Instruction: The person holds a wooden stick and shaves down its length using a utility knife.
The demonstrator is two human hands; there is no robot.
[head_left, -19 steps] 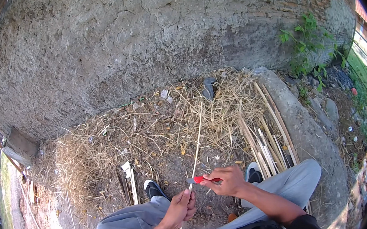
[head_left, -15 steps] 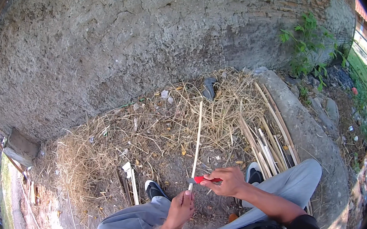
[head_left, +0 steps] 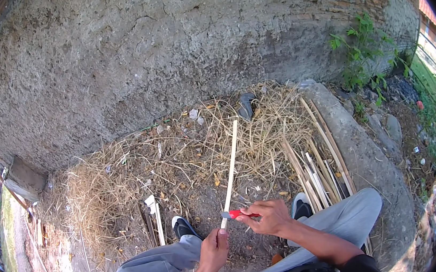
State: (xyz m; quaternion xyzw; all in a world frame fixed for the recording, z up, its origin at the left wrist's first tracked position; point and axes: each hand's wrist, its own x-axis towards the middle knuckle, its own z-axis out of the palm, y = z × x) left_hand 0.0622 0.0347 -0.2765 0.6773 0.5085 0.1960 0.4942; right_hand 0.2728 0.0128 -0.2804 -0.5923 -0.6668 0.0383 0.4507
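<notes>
Left hand (head_left: 213, 252), grip curled round the pale strip (head_left: 232, 169) slanting between the shoes (head_left: 185, 228); right hand (head_left: 266, 217), grip wrapped on the red knife (head_left: 235, 214), blade across the wood. Strip looks light, springy, splintery: best held below the blade.

Pale grey-blue trousers (head_left: 340, 221), dark shoes (head_left: 184, 228) with white edges — and a black right sleeve (head_left: 359, 269).

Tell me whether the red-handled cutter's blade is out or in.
Out: the short grey blade projects from the red handle gripped in the right hand.
</notes>
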